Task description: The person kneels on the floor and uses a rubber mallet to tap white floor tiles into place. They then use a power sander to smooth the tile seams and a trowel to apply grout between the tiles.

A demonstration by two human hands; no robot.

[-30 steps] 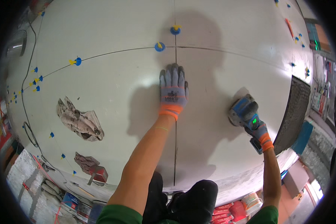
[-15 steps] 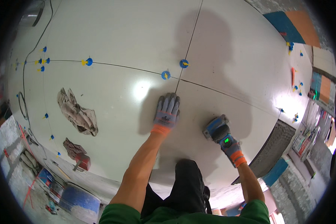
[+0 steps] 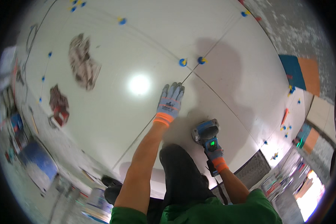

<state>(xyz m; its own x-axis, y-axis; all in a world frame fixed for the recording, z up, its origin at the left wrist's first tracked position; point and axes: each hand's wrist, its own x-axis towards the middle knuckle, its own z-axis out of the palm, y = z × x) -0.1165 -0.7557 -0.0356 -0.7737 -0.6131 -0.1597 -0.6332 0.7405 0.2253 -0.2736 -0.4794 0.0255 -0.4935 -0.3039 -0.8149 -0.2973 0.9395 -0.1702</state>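
My left hand (image 3: pixel 170 102), in a grey glove with an orange cuff, lies flat on the large pale tile (image 3: pixel 134 112), fingertips beside the joint between tiles. My right hand (image 3: pixel 215 156), gloved alike, is closed on the handle of a blue and black cordless power tool (image 3: pixel 203 130) with a green lit display, which rests on the tile right of my left hand. Blue and yellow levelling clips (image 3: pixel 183 62) sit on the joints above my fingers. A crumpled dirty cloth (image 3: pixel 82 61) and a darker rag (image 3: pixel 57 97) beside a red object (image 3: pixel 61 117) lie to the left.
A cable (image 3: pixel 31 44) runs along the far left. A dark mortar-covered strip (image 3: pixel 250 168) borders the lower right, with an orange stick (image 3: pixel 285 117) above it. A blue tub (image 3: pixel 35 158), a blue-and-orange board (image 3: pixel 291 71) and assorted clutter surround the tiled area. My dark-trousered leg (image 3: pixel 175 175) is below.
My view has swung, shifting cloths and clips across it. The tool in my right hand has moved closer to my left hand and my knee. My left hand stays flat on the tile.
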